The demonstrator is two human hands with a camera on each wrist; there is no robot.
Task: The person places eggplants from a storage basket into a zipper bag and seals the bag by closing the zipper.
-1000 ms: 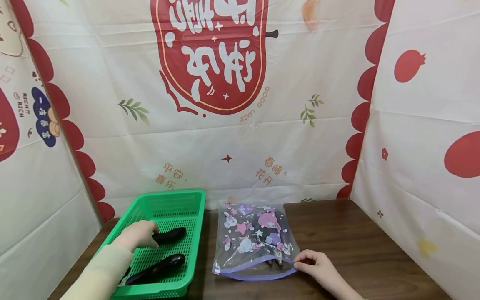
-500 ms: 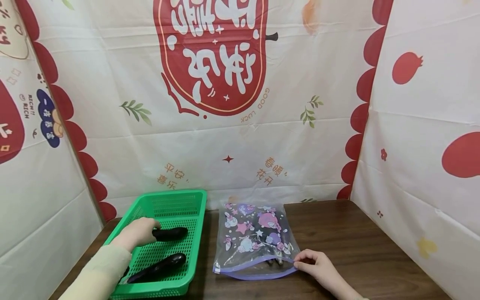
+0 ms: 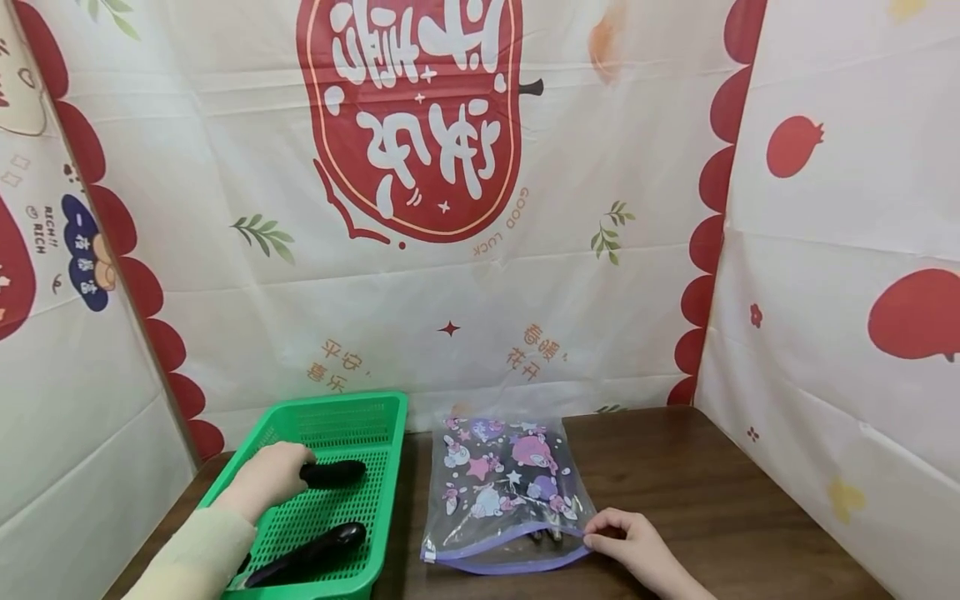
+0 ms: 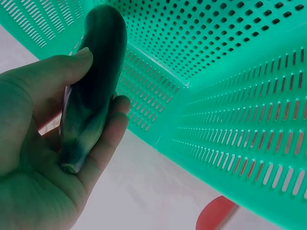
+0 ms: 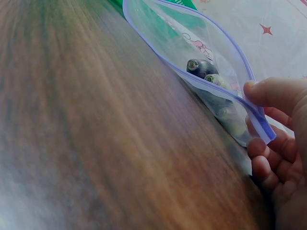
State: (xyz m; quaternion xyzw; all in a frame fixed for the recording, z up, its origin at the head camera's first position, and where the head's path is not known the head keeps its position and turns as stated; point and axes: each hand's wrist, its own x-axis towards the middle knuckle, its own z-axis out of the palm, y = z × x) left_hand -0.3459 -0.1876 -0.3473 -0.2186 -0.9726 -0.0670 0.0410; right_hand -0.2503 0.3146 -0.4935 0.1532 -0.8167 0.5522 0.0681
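In the left wrist view an eggplant (image 4: 103, 62) with a dark glossy skin lies between the thumb and fingers of my left hand (image 4: 53, 115), which grips it near the stem end. The head view has that hand over the green basket (image 3: 397, 467), where a second eggplant (image 3: 315, 552) lies nearer the front. My right hand (image 3: 633, 546) pinches the right corner of a zip bag (image 3: 491, 479) printed with cartoon figures. Its purple-edged mouth gapes. Inside, the right wrist view reveals stem ends of eggplants (image 5: 199, 67); the rest of them is mostly hidden.
Basket and bag sit side by side on a dark wooden table (image 3: 675, 475). A printed white cloth (image 3: 450, 292) hangs behind the table and along both sides. Another dark piece (image 3: 243, 563) shows at the basket's front left, partly hidden by the sleeve.
The head view has shifted slightly, so the scene sits a little lower. My left hand keeps its grip on the eggplant in the basket; my right hand still pinches the bag's corner.
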